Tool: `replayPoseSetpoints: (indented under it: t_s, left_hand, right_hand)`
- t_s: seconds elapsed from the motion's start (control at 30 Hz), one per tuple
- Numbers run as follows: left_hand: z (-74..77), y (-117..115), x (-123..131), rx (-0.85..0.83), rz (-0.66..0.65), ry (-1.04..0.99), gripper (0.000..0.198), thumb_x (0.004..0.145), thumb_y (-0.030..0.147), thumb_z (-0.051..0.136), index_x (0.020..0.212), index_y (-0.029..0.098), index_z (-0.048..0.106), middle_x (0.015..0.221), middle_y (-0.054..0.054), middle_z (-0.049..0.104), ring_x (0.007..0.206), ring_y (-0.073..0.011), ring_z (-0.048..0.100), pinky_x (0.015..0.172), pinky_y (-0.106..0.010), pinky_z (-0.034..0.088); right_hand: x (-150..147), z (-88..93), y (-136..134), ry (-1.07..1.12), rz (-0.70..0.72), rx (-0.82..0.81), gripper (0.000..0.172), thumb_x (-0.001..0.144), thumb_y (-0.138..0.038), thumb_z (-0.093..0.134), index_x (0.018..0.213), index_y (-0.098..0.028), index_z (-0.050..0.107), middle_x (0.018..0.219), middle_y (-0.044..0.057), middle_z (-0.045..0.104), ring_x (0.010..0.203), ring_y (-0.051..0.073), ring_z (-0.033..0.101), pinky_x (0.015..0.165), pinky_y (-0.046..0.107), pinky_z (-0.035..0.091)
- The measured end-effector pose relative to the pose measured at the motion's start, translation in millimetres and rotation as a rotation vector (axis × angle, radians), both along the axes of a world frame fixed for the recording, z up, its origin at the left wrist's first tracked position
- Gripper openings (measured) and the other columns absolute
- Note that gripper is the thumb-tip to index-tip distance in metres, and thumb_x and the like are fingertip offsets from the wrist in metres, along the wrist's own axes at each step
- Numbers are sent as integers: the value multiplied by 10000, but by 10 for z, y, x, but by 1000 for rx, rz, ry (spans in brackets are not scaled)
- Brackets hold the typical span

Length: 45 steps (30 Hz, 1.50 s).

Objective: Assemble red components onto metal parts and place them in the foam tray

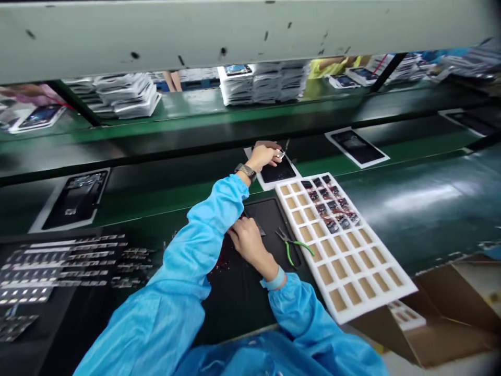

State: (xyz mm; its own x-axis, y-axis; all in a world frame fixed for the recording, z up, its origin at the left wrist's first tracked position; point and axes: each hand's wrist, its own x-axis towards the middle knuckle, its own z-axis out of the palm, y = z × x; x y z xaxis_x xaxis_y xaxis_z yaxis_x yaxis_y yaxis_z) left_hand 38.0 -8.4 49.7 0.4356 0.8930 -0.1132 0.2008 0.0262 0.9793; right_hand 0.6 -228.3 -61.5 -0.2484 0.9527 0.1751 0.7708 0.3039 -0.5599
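Note:
My left hand (264, 155) reaches over a dark device casing (278, 171) lying on a white sheet. Its fingers are pinched on a small shiny silver part (281, 154), with a thin strip rising beside it. Nearer me, my right hand (248, 241) is over a black tray (270, 213), fingers curled down and partly hidden behind my left sleeve. What those fingers grip, if anything, I cannot make out. Green-handled pliers (291, 244) lie on the tray to the right of that hand. Small dark red bits (222, 261) show below the left sleeve.
A white foam tray (352, 250) to the right holds several dark wired parts (329, 201). More casings on sheets (76, 196) (358, 146) lie along the line. Circuit strips (90, 261) are at left, a cardboard box (450, 313) at lower right. A beam (242, 31) crosses above.

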Motion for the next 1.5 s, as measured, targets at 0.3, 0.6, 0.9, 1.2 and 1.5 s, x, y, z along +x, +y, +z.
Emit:
replayPoseSetpoints:
  t_s: [0.3,0.6,0.9,1.2,1.5]
  left_hand:
    - [-617,208,-298,-8,32,387,185,945,258,749,1053,112,719,1049,-75,723,956,-188,696,894,-351,590]
    - [89,-559,-1948,301,198,265,108,880,127,709,970,116,767,820,-57,724,681,-141,617,719,-290,505]
    - [-668,-3091,-3220,347,532,491,162,970,279,660,1063,191,758,938,-43,728,709,-158,607,702,-303,479]
    - [-1295,-3958,-3695,255,796,766,316,964,355,693,1237,198,678,1160,-114,652,997,-280,634,930,-431,536]
    - [-1405,-4014,-3659,247,831,770,377,948,373,721,1282,205,672,1226,-138,594,1195,-346,586,1058,-504,507]
  right_hand:
    - [93,43,-22,122,195,-104,138,1033,-207,595,1004,-197,730,938,90,751,895,238,655,849,353,456]
    - [277,110,42,558,205,-366,139,982,-253,639,1101,-195,681,736,-8,725,604,144,576,643,262,422]
    - [-139,192,-255,195,353,-247,123,999,-276,665,1097,-209,695,879,32,743,709,168,612,684,293,419]
    - [903,103,-112,-197,40,129,252,965,-429,638,1044,-197,694,937,109,628,925,300,577,835,420,469]
    - [958,-84,3,-210,-16,48,312,970,-426,532,1057,-201,730,920,129,729,834,291,656,785,424,501]
